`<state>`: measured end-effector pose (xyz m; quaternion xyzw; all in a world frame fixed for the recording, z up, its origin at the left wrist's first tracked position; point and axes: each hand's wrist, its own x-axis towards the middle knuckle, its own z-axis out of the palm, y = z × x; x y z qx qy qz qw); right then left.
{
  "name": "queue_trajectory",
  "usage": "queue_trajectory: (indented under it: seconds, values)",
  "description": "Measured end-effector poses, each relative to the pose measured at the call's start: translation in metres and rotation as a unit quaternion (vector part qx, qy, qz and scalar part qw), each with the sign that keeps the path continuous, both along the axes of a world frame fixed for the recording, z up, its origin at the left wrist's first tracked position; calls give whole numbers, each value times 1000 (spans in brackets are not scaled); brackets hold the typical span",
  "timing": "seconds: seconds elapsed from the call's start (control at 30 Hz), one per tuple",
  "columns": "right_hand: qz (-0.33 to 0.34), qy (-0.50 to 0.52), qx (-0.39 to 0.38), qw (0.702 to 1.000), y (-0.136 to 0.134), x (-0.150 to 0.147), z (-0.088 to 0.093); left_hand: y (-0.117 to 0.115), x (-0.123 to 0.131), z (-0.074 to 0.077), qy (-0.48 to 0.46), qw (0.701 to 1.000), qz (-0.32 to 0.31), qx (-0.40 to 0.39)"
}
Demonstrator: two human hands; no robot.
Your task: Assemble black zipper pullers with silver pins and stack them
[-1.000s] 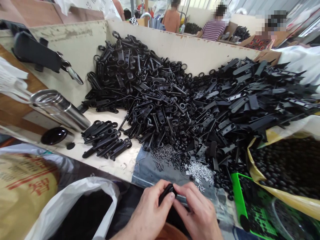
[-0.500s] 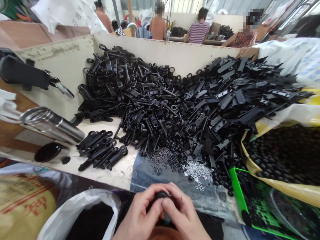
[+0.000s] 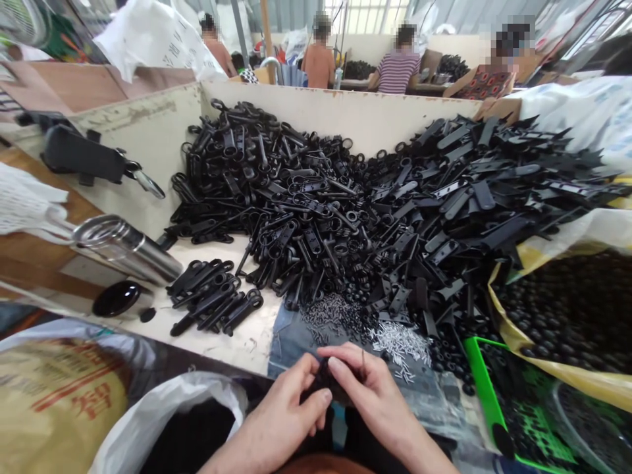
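Close to my body, at the front edge of the bench, both hands meet around a small black plastic part [image 3: 326, 376]. My left hand [image 3: 296, 405] has its fingers curled round the part's left side. My right hand [image 3: 368, 388] grips it from the right, thumb on top; a thin dark pin-like tip shows by its fingers. Most of the part is hidden by my fingers. Just beyond lie silver pins [image 3: 401, 343], darker small screws [image 3: 326, 313] and black beads on a blue denim cloth [image 3: 286, 332].
A big heap of black plastic parts [image 3: 291, 197] fills the walled bench. Several black pieces [image 3: 214, 296] lie at left by a steel thermos [image 3: 128, 247]. A green basket [image 3: 486, 395] and a yellow-edged bag of black beads [image 3: 567, 309] stand right. Front left is a white sack [image 3: 113, 428].
The view has shifted slightly, so the bench appears further right. My hands have changed their hold on the black part, with the left thumb lower and the right fingers reaching further forward.
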<state>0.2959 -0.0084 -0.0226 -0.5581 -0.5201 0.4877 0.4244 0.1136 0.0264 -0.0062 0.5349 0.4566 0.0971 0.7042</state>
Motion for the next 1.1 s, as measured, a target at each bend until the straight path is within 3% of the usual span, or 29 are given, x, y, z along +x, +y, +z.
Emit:
queue_trajectory:
  seconds: [0.27, 0.5, 0.67, 0.9, 1.0, 1.1]
  values:
    - [24, -54, 15, 998, 4, 3, 2, -4, 5, 0, -52, 993, 27, -103]
    - [95, -68, 3, 993, 1, 14, -2, -10, 3, 2, -70, 974, 115, -181]
    - [121, -88, 10, 989, -2, 16, -4, -14, 5, 4, -38, 972, 131, -191]
    - [132, -139, 58, 980, -16, 18, -16, -17, 2, 5, -50, 978, 83, -187]
    - [114, -169, 80, 976, -20, 18, -20, -17, 3, 7, -56, 973, 104, -199]
    - [114, -157, 49, 980, -16, 16, -16, -16, 6, 5, -56, 971, 132, -193]
